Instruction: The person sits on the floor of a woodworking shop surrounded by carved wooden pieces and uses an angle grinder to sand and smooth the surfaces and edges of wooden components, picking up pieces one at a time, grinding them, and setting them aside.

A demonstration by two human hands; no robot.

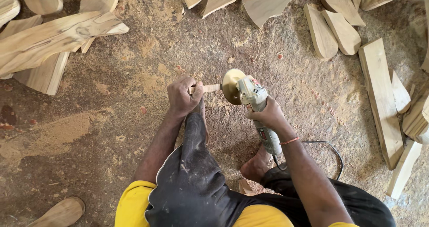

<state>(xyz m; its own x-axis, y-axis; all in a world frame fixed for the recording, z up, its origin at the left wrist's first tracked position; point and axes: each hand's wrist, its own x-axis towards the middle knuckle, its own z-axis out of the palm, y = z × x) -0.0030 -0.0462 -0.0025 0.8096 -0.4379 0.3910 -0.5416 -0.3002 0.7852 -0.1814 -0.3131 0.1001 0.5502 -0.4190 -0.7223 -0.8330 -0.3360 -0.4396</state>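
Head view is looking down on a small pale wood strip (pixel 206 88), its end touching the tan disc of a grey angle grinder (pixel 252 103) over the sawdust-covered ground (pixel 111 120). Most of the strip is hiding inside the left hand (pixel 182 95), which is curling tightly around it above the knee. The right hand (pixel 268 116) is wrapping fully around the grinder's body. Farther off, wood blanks (pixel 380 97) are lying scattered.

The only labels in view sit on the grey angle grinder (pixel 257 108). A small red label (pixel 255 82) lies on top of its housing, just behind the sanding disc. A second red and dark label (pixel 262 133) runs along its handle, just below the gripping hand.
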